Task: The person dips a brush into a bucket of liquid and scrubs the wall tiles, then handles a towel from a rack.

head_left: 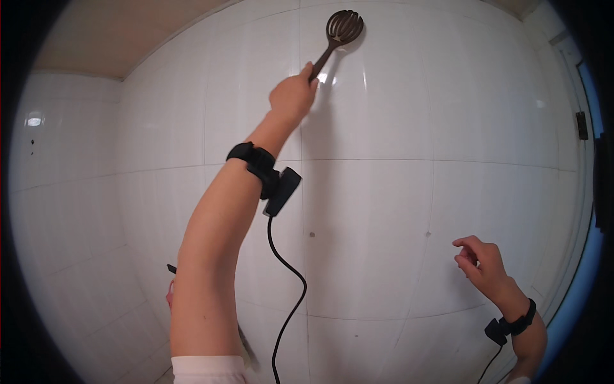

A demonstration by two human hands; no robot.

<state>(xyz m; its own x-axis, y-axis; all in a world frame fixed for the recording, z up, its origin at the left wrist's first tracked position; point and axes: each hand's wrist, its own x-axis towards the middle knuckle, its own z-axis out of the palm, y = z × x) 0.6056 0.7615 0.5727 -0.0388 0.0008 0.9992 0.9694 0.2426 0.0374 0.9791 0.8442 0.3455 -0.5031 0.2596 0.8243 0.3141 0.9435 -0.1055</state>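
Observation:
My left hand [293,98] is raised high, its fingers wrapped round the handle of a dark brown slotted spoon [345,27]. The spoon's rounded head, with several long slots, points up and to the right, close to the white tiled wall [371,198]; I cannot tell whether it touches. Lower down at the right, my right hand [483,262] holds nothing. Its fingers are bent, with a gap between forefinger and thumb, and it is nearest to the wall.
Black straps with small devices sit on my left forearm [262,169] and right wrist [511,326], each trailing a cable. Two small round spots [312,235] mark the wall. A door frame [575,128] stands at the right. A partly hidden dark thing [171,268] shows beside my left forearm.

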